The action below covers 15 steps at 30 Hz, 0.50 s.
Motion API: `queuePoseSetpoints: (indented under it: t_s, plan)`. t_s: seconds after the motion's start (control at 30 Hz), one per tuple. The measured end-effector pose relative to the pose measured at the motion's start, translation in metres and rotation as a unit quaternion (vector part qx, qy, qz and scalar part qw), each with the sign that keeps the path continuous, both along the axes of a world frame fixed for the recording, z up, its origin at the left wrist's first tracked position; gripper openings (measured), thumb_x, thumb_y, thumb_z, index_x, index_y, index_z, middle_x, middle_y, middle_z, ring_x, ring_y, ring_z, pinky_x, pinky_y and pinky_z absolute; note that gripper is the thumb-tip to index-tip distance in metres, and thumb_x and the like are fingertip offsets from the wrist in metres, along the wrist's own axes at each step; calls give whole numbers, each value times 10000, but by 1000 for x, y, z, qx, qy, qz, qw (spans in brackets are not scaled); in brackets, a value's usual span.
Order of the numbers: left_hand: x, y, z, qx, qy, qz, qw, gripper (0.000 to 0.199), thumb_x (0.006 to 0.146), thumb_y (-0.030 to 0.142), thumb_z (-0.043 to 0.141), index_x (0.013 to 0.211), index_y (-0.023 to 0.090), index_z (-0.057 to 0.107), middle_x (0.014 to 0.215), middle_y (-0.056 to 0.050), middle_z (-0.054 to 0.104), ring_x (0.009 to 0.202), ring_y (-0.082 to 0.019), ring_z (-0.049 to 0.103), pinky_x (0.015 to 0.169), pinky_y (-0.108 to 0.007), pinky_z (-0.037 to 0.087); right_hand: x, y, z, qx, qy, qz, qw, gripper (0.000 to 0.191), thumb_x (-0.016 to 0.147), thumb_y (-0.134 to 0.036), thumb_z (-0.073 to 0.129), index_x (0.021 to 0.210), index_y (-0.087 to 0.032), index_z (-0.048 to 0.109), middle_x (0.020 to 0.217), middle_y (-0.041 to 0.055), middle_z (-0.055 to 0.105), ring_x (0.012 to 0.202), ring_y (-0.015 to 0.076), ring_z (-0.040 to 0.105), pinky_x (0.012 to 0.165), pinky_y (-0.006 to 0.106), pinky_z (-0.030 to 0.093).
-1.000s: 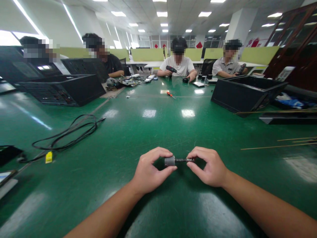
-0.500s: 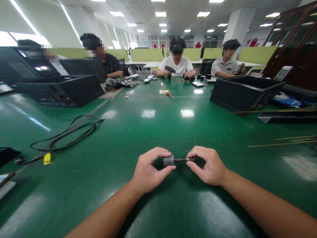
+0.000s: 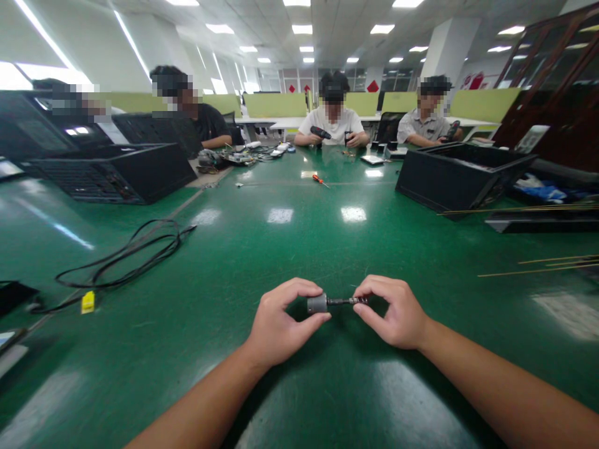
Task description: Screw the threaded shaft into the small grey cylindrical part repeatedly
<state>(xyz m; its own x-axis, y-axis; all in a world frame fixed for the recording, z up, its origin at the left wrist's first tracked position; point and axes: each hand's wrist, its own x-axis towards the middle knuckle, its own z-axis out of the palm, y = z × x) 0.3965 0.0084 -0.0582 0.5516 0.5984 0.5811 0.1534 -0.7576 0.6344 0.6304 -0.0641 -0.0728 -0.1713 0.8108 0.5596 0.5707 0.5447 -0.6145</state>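
Low over the green table, a small grey cylinder with a thin dark shaft [image 3: 318, 304] lies level between my hands. My left hand [image 3: 285, 321] is closed on the cylinder, its thumb below and fingertips above. At the other end, my right hand [image 3: 393, 315] pinches the reddish, shiny tip of the shaft between thumb and fingers. The exact kind of part cannot be made out. Farther off, an orange-handled screwdriver [image 3: 320, 181] rests on the table.
To the left lie a coiled black cable [image 3: 135, 259] and a yellow tag [image 3: 88, 302]. Black computer cases [image 3: 154, 174] stand at left, and another case [image 3: 430, 181] at right. Thin yellowish rods [image 3: 524, 270] jut in from the right. Several people sit across the table; one holds a power drill [image 3: 321, 132].
My hands keep almost the same place and grip on the part. The view has shifted slightly. Across the table, the middle person's hand has lifted a dark piece a little.
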Motion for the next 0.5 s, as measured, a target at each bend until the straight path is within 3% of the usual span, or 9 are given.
queuePoseSetpoints:
  t_s: [0.5]
  plan:
    - [-2, 2, 0, -1, 4, 1, 1000, 252, 745, 187, 822, 960, 190, 691, 948, -49, 733, 876, -191, 699, 815, -319, 538, 2, 1, -1, -2, -3, 4, 1000, 26, 841, -168, 645, 862, -180, 641, 763, 35, 661, 682, 168, 622, 675, 291, 475]
